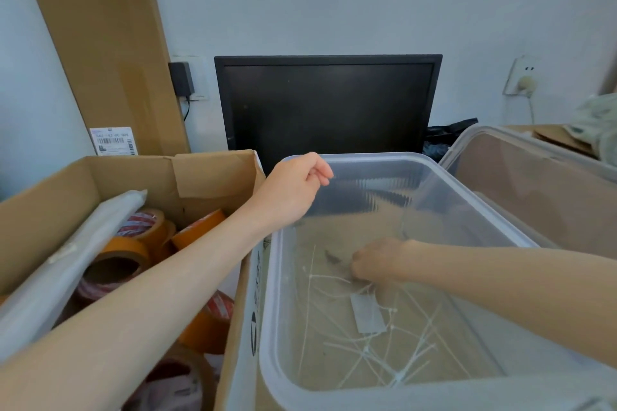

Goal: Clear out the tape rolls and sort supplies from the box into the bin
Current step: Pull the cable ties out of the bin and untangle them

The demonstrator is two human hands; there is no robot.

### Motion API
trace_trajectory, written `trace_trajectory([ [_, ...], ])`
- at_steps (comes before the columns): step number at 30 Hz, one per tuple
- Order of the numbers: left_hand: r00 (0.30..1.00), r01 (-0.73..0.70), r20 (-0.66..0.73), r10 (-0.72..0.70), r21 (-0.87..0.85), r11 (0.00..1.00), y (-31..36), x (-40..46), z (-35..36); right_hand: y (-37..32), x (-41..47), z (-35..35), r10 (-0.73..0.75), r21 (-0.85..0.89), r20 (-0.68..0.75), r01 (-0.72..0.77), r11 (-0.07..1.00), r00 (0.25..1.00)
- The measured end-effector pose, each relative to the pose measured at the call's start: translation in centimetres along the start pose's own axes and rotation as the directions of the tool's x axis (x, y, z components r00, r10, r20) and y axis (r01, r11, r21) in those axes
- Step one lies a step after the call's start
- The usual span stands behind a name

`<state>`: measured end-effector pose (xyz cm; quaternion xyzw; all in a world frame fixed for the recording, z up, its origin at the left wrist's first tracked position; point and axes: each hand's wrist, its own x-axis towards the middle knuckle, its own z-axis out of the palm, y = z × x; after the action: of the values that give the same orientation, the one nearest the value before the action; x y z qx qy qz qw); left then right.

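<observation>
Bin (267,327) — dark monitor (327,107) behind.

Bin (434,173) open on top, mid floor bare, cable ties (394,337) litter near end; right hand (377,265) is down inside. Left forearm (160,290) crosses the cardboard box (50,207), blocking its right half. Tape rolls (133,243) + long wrapped roll (70,250) crowd box; monitor (327,107) walls off the back
</observation>
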<state>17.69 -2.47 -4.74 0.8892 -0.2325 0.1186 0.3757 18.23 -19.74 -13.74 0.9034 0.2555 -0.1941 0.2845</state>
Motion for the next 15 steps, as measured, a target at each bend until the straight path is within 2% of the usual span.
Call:
trace_trajectory([
  [5,0.999,0.019,-0.026,-0.020,-0.014,1.000,-0.1,0.2,0.0,1.2,-0.7,-2.2,0.037,0.012,0.091,-0.038,0.999,0.995],
  [7,0.999,0.025,-0.031,-0.025,-0.011,1.000,-0.1,0.3,0.0,2.4,-1.4,-3.7,0.064,0.057,0.066,-0.068,0.996,0.996],
  [11,0.997,0.047,-0.059,-0.047,0.001,0.999,0.1,0.3,0.1,5.0,-3.6,-6.0,0.150,0.244,-0.136,-0.113,0.963,0.979],
  [15,0.998,0.047,-0.046,-0.046,0.015,0.999,0.3,0.2,-0.1,7.4,-6.0,-7.0,0.254,0.480,-0.354,-0.058,0.875,0.900],
])
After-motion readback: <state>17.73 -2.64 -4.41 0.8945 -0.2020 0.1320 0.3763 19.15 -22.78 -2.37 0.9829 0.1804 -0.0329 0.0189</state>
